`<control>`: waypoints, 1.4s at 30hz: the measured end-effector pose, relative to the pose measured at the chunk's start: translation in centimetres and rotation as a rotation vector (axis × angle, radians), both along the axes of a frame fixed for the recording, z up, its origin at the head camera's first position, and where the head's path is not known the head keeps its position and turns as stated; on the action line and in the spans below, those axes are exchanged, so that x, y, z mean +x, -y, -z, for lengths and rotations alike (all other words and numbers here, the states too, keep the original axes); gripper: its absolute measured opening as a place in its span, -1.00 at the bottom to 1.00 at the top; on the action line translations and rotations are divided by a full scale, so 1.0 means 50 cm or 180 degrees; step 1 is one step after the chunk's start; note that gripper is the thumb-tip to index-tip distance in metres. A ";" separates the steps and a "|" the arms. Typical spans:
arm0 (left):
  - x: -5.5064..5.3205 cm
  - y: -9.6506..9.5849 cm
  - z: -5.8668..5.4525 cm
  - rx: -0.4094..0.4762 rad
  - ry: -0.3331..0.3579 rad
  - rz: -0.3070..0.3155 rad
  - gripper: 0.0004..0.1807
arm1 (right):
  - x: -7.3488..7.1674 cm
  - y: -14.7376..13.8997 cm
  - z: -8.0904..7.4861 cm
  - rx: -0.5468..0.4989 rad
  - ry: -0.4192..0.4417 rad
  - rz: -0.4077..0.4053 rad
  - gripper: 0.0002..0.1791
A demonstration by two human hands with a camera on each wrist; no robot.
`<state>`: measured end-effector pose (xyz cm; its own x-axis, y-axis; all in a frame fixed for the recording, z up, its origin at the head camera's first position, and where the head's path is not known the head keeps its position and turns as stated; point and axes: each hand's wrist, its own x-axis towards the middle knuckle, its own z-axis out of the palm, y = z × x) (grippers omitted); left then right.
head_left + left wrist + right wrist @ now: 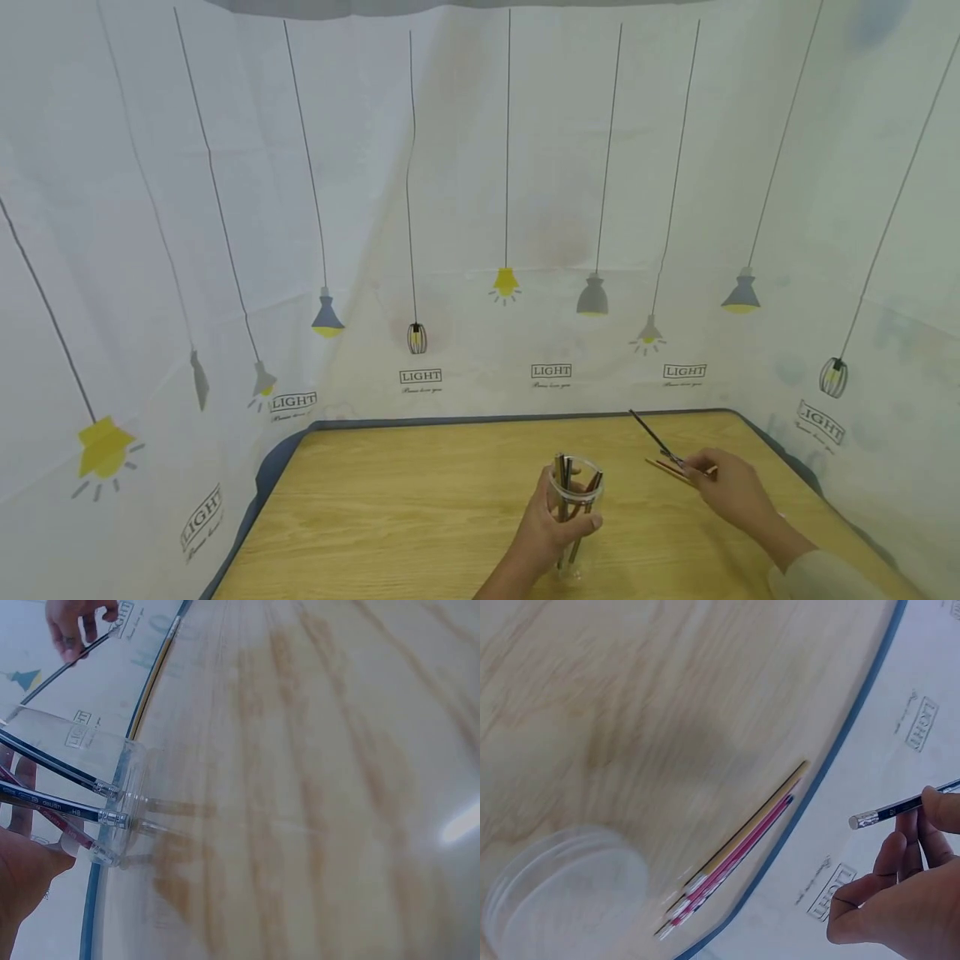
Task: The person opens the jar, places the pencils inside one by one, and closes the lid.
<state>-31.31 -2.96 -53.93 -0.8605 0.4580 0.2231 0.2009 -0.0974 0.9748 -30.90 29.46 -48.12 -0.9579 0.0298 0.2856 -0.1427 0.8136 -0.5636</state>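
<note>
My left hand [543, 529] grips a clear cup [588, 495], held upright over the table. Several pencils [52, 802] lean inside it; dark and red ones show in the left wrist view, one marked HB, their silver ferrules down at the cup's base. Farther right, my right hand [738, 492] pinches a dark pencil [651, 433] between thumb and fingers, its eraser end [864, 820] sticking out in the right wrist view. Below that hand, several loose pencils [742, 851], yellow, red and dark, lie side by side on the table.
The wooden table [397, 500] ends at a blue edge [480, 419] along a white curtain [465, 208] printed with hanging lamps. A round translucent lid-like piece [570, 889] appears at the lower left of the right wrist view.
</note>
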 end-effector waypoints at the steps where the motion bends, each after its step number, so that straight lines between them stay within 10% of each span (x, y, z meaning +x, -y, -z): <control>1: 0.000 0.000 0.000 -0.0004 0.0002 -0.0005 -0.23 | 0.002 0.008 -0.006 -0.0061 0.0029 -0.0019 -0.81; 28: 0.005 0.000 -0.002 0.0016 -0.0014 -0.0039 -0.23 | 0.070 0.202 -0.147 -0.1162 0.0203 -0.0396 -0.56; 42: 0.003 -0.001 -0.003 -0.0046 0.0006 -0.0074 -0.22 | 0.075 0.250 -0.172 -0.1513 0.0131 -0.0649 -0.62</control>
<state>-31.14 -2.90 -53.78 -0.8714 0.4409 0.2150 0.2012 -0.0785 0.9764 -27.18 16.93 -39.54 -0.9679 -0.0414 0.2480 -0.2417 0.4243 -0.8727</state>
